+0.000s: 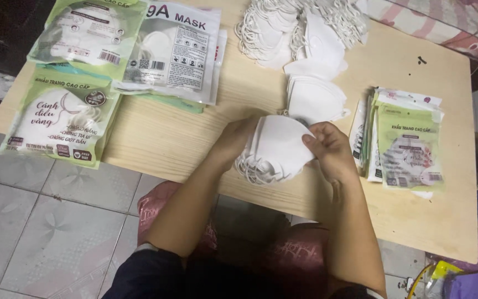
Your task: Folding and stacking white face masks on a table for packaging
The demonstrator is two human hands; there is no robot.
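Both my hands hold a stack of white folded face masks (276,148) over the near edge of a low wooden table (156,138). On the stack's left side, my left hand (234,138) grips it. My right hand (330,149) pinches its right edge with thumb and fingers. The masks' ear loops hang below the stack. Just beyond it lie a smaller bunch of white masks (313,99) and a big loose pile of white masks (300,27) at the table's far edge.
Green and white mask packets (62,119) lie at the table's left, with more packets (172,50) behind them. A stack of flat empty bags (408,141) sits at the right. Tiled floor (45,221) lies below, a patterned cloth (443,27) beyond.
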